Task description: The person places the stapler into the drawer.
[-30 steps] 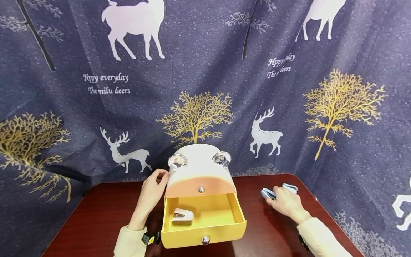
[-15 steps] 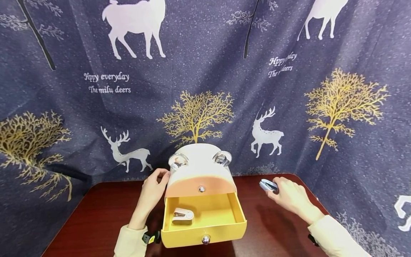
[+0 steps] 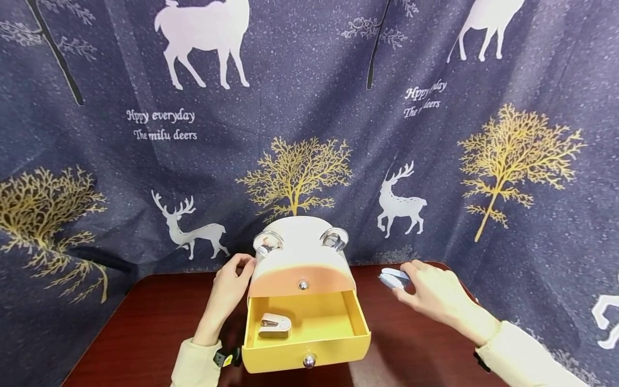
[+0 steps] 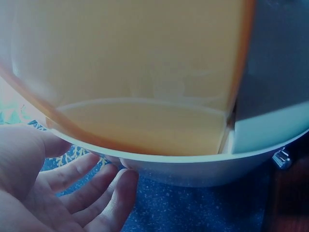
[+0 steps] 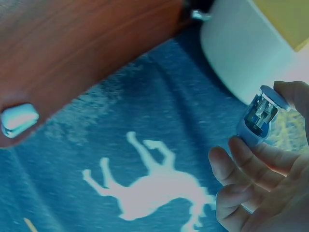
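Observation:
A white frog-like cabinet (image 3: 302,252) stands on the table with its yellow drawer (image 3: 338,349) pulled out. Inside the drawer, toward the left, lies a small pinkish-white stapler (image 3: 275,326). My left hand (image 3: 231,287) rests at the cabinet's left side; in the left wrist view its loosely bent fingers (image 4: 123,188) are right at the white rim (image 4: 193,158). My right hand (image 3: 437,293), to the right of the cabinet, pinches a small light blue stapler (image 3: 394,278) between thumb and fingers. The right wrist view shows the stapler's metal inside (image 5: 263,113).
Another light blue object (image 5: 19,120) lies on the table near its edge in the right wrist view; the right hand hides it in the head view. Above the drawer is a shut orange-pink drawer front (image 3: 302,279). A deer-print cloth (image 3: 309,107) hangs behind the dark red table (image 3: 145,322).
My right hand has lifted the light blue stapler off the table and moved it left, toward the cabinet. The left hand, cabinet and drawer have stayed in place.

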`<state>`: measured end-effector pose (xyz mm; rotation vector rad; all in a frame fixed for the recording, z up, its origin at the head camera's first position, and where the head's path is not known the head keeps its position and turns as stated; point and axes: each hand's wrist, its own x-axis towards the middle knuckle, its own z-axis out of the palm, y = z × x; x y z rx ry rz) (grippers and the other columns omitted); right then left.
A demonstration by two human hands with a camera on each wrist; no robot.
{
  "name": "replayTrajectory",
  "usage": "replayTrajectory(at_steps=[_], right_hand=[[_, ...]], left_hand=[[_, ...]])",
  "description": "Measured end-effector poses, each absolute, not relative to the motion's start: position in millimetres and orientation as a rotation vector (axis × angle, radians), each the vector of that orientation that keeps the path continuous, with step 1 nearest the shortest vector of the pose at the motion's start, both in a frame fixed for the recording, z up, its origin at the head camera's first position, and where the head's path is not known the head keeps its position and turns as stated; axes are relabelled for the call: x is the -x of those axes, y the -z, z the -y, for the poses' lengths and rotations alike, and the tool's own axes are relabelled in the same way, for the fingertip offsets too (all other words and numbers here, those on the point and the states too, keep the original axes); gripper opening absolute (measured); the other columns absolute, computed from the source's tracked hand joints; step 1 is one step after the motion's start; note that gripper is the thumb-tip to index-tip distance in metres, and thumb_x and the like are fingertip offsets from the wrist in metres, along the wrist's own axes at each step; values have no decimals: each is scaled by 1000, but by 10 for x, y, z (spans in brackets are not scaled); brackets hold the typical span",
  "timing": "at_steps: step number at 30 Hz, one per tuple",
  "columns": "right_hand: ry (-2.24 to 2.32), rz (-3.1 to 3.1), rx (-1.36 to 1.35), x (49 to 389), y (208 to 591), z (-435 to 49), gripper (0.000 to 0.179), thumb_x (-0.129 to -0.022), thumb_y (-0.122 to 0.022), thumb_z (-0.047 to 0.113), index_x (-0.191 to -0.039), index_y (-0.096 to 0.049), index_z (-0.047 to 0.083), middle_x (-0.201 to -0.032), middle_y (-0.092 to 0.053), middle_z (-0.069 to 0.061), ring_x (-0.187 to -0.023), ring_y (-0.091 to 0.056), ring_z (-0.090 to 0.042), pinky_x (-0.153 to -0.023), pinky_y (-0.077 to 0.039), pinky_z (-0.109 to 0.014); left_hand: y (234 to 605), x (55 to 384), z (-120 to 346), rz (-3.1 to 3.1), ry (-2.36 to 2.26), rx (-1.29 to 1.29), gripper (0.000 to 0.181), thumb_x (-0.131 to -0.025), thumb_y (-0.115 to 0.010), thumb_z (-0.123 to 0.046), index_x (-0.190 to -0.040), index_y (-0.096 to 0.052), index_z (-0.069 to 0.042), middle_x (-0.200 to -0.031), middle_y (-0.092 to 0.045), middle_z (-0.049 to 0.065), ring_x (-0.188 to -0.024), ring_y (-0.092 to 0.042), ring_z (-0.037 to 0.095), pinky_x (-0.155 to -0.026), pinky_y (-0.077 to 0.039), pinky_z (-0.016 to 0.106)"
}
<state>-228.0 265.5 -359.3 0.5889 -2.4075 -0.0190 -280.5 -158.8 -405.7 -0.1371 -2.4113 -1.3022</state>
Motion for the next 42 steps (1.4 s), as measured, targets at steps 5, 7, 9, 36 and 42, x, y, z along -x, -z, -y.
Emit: replayTrajectory(at_steps=[5,7,9,36,42], right_hand=[[63,2330,-710,2177,3415,-2435,36,-70,-76,38,-90,-65,10,-74,-55,4,-56,-54,-16,-45,-42,-36],[77,2325,-747,2130,3352,-2350,37,-70,-76,38,-91,-65,10,-75,-55,4,-56,-55,-16,-46,-42,-36],[92,2320,-782,2091,3304,-2273,37,-70,-76,39,-90,-65,10,-74,-54,5,-57,-55,-15,-45,-42,-36],[115,2481,-1085,1990,3336,-1436,31,-73,-75,43,-71,-53,20,-67,-44,12,-50,-43,-8,-42,-35,-29],[104,2554,-1052,2053,3383,-1305,32,-73,-76,42,-69,-52,20,-66,-44,10,-49,-40,-9,-42,-36,-31]], left_hand=[[4059,2806,1590,2408,1293,131,23,-99,-58,-35,-108,-67,-15,-86,-66,3,-77,-61,15,-73,-45,35],[4063,2806,1587,2406,1296,132,23,-99,-58,-35,-107,-67,-15,-86,-66,3,-77,-61,15,-73,-45,35],[4061,2805,1584,2405,1298,134,23,-99,-59,-35,-107,-67,-15,-86,-66,3,-77,-61,15,-73,-45,35],[4034,2768,1604,2405,1297,124,20,-98,-60,-33,-106,-67,-16,-84,-64,2,-76,-59,15,-73,-44,35],[4034,2780,1596,2402,1305,138,21,-98,-59,-34,-106,-67,-16,-85,-64,2,-76,-59,16,-72,-44,35]])
